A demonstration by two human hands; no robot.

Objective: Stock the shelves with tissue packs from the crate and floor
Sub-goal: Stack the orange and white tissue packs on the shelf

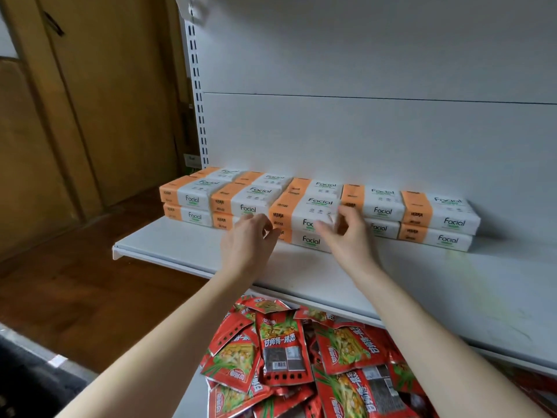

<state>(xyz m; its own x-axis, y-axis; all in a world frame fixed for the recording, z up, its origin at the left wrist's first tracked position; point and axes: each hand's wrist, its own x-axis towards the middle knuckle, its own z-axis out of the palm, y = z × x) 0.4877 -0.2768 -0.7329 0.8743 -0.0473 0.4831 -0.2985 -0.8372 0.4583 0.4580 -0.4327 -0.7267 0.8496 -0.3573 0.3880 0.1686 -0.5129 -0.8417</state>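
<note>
Orange-and-white "Facial" tissue packs [382,203] lie in two-high stacks along the back of the white shelf [187,248]. A middle stack [313,203] sits a little further forward than the others. My left hand [248,239] is at that stack's left orange end, its fingers loosely curled and the fingertips just touching the lower pack. My right hand [346,236] is at the stack's right end, fingers spread and relaxed against the upper pack's front and side. Neither hand closes around a pack. No crate is in view.
Red snack packets [283,345] are piled on the lower shelf beneath my forearms. A slotted white upright [199,101] bounds the shelf on the left, with wooden panels [99,101] and brown floor beyond. The shelf's front half is bare.
</note>
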